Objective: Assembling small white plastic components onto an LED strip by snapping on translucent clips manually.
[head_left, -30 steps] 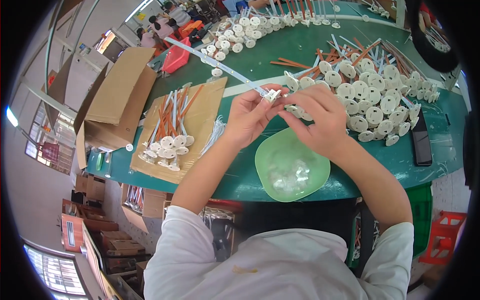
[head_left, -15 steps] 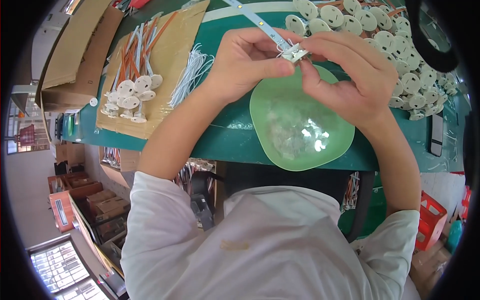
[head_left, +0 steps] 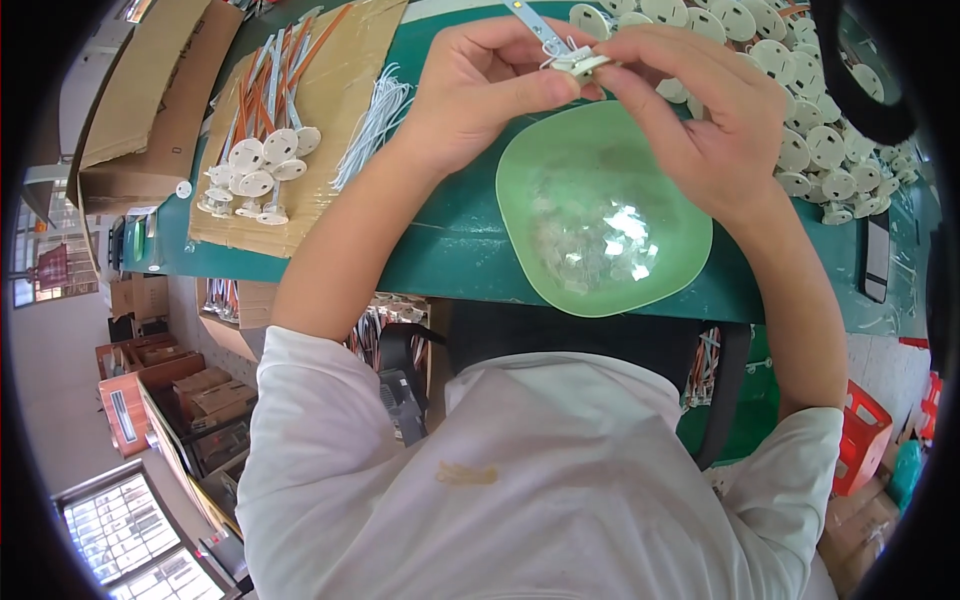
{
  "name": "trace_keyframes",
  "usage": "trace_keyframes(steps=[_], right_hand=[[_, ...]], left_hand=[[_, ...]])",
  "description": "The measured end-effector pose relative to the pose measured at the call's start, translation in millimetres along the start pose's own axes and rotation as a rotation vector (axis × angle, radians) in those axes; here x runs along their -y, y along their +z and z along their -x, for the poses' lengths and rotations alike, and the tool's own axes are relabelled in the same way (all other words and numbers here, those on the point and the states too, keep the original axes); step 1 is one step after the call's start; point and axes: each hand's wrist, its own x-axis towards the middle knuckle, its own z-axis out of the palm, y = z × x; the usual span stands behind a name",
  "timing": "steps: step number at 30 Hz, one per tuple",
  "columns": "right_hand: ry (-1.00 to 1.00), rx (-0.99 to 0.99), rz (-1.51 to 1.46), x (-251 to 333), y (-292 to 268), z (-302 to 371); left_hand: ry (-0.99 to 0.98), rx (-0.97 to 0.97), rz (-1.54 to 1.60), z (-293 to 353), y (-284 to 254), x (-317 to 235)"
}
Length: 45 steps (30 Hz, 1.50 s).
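Above the far side of a green bowl [head_left: 522,215], my hands meet around a small white end piece [head_left: 580,66] fixed to an LED strip [head_left: 538,27]. Thin white wires loop out where the strip joins it. My left hand [head_left: 480,100] is closed, its thumb along the near side of the end piece. My right hand [head_left: 715,125] pinches the other side between thumb and fingertips. The left fingers behind the strip are partly hidden. Small clear, shiny pieces lie in the bowl.
At left, a cardboard sheet [head_left: 345,75] bears strips with white round ends [head_left: 265,165] and a bundle of white wires [head_left: 375,125]. A big pile of white discs [head_left: 800,75] covers the right. A dark flat object [head_left: 876,258] lies near it. A cardboard box [head_left: 130,150] stands far left.
Both hands, with the end piece and strip, have moved slightly up in the picture. The whole view has shifted a little, and the end piece appears tilted differently.
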Motion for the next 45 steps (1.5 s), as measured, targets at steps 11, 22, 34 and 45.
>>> trace_keyframes(steps=[11, 22, 34, 45], right_hand=[[0.012, 0.06, 0.18, 6.6, 2.1, 0.1], [-0.128, 0.393, 0.247, 12.2, -7.8, -7.9], [-0.089, 0.758, 0.397, 11.3, -10.3, 5.0], [-0.104, 0.726, 0.38, 9.2, -7.6, 10.9]], left_hand=[[-0.103, 0.007, 0.125, -5.4, 9.0, -10.5], [-0.057, -0.396, -0.185, -11.4, -12.2, 1.1], [-0.098, -0.33, -0.113, -10.4, -6.8, 8.3], [0.099, -0.164, -0.15, -9.4, -8.7, 9.4]])
